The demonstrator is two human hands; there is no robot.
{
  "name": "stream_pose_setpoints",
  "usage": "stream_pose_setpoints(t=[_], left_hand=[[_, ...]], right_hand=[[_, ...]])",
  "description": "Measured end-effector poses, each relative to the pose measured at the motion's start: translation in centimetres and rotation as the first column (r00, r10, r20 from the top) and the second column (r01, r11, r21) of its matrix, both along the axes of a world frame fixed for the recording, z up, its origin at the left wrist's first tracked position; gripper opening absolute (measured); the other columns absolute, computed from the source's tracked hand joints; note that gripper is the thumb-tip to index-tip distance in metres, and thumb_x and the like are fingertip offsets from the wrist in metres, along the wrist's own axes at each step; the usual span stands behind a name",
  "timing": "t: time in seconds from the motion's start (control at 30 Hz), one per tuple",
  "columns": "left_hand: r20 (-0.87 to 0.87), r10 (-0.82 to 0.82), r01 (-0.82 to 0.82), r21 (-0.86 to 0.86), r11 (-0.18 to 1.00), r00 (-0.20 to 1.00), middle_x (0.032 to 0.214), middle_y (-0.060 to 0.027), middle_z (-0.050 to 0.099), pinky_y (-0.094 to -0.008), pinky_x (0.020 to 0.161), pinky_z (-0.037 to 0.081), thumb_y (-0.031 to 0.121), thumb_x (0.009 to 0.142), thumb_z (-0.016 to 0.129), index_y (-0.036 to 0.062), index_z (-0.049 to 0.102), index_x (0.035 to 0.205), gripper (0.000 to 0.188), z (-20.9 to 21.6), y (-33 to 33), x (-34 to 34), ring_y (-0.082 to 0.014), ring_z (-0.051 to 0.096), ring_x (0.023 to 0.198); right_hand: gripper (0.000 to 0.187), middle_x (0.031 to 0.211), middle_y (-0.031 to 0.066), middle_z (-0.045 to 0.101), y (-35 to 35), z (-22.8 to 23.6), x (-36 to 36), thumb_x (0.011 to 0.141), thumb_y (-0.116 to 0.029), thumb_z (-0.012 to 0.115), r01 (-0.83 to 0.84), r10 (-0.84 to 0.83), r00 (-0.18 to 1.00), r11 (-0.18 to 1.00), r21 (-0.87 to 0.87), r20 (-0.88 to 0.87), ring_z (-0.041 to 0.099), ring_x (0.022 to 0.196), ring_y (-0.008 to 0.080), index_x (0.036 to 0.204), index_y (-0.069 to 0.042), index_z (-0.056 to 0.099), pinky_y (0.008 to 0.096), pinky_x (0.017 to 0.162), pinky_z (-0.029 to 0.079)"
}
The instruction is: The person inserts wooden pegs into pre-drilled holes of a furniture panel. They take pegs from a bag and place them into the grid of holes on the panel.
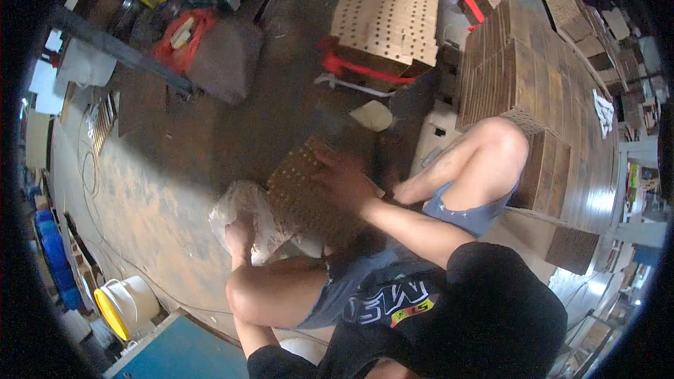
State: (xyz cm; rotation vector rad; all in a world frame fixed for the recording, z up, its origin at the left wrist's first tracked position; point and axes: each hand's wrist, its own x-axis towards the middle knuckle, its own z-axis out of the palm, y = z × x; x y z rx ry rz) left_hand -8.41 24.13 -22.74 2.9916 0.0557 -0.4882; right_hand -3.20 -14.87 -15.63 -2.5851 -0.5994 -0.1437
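Observation:
Between my knees lies a brown board (295,179) dotted with rows of small holes. My right hand (344,179) is over its right part, blurred, with the fingers stretched out and apart. Contact with the board is hard to make out. By my left knee my left hand (241,231) is closed on a crumpled clear plastic bag (263,207); the film partly covers its fingers. The bag lies against the board's left edge.
A tall stack of perforated boards (382,14) with a red strap stands ahead. Layered brown boards (519,77) line the right side. A red bag (186,35) is at the upper left, a white bucket (133,305) with a yellow rim at the lower left, beside a blue panel (182,351).

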Motion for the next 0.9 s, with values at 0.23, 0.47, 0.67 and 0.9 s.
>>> stream_pose_setpoints(t=[0.23, 0.47, 0.67, 0.9], left_hand=[[-0.055, -0.064, 0.069, 0.097, 0.993, 0.996, 0.088, -0.0245, 0.07, -0.0518, 0.07, 0.053, 0.04, 0.101, 0.042, 0.0115, 0.059, 0.12, 0.038, 0.3, 1.2, 0.1, -0.0408, 0.068, 0.085], [-0.164, 0.109, -0.093, 0.101, 0.991, 0.98, 0.088, -0.0248, 0.07, -0.055, 0.073, 0.051, 0.044, 0.099, 0.047, 0.008, 0.058, 0.109, 0.039, 5.6, -0.9, 0.4, -0.0446, 0.066, 0.085], [-0.139, 0.162, -0.148, 0.108, 0.983, 0.977, 0.093, -0.0271, 0.069, -0.054, 0.08, 0.051, 0.048, 0.097, 0.051, 0.0061, 0.063, 0.105, 0.044, 8.5, -0.8, 1.4, -0.0457, 0.065, 0.094], [-0.142, 0.213, -0.196, 0.127, 0.972, 0.967, 0.098, -0.0282, 0.068, -0.0531, 0.08, 0.051, 0.049, 0.097, 0.051, 0.0006, 0.067, 0.095, 0.051, 10.1, 0.5, -0.2, -0.0467, 0.064, 0.095]], right_hand=[[0.034, 0.149, 0.0064, 0.047, 0.3, 0.1, -0.5, 0.087, -0.03, 0.067, 0.01, -0.005, 0.995, 0.999, 0.045, -0.102, 0.044, 0.135, 0.0333, 0.118, -0.017, 0.07, 0.0506, 0.106, 0.042], [0.036, 0.153, 0.0068, 0.043, -0.5, 2.7, -1.0, 0.088, -0.031, 0.065, 0.026, -0.027, 1.0, 0.997, 0.067, 0.008, 0.042, 0.137, 0.0321, 0.123, -0.021, 0.068, 0.0512, 0.111, 0.037], [0.042, 0.157, 0.0079, 0.035, -0.3, 2.5, -0.6, 0.088, -0.032, 0.066, 0.013, 0.006, 0.993, 0.987, 0.159, -0.12, 0.041, 0.137, 0.0342, 0.127, -0.019, 0.065, 0.0531, 0.113, 0.034], [0.041, 0.161, 0.0105, 0.025, -0.7, 3.8, -0.7, 0.097, -0.041, 0.055, -0.066, 0.07, 0.986, 0.997, 0.031, -0.149, 0.024, 0.148, 0.0314, 0.132, -0.021, 0.062, 0.0471, 0.121, 0.025]])
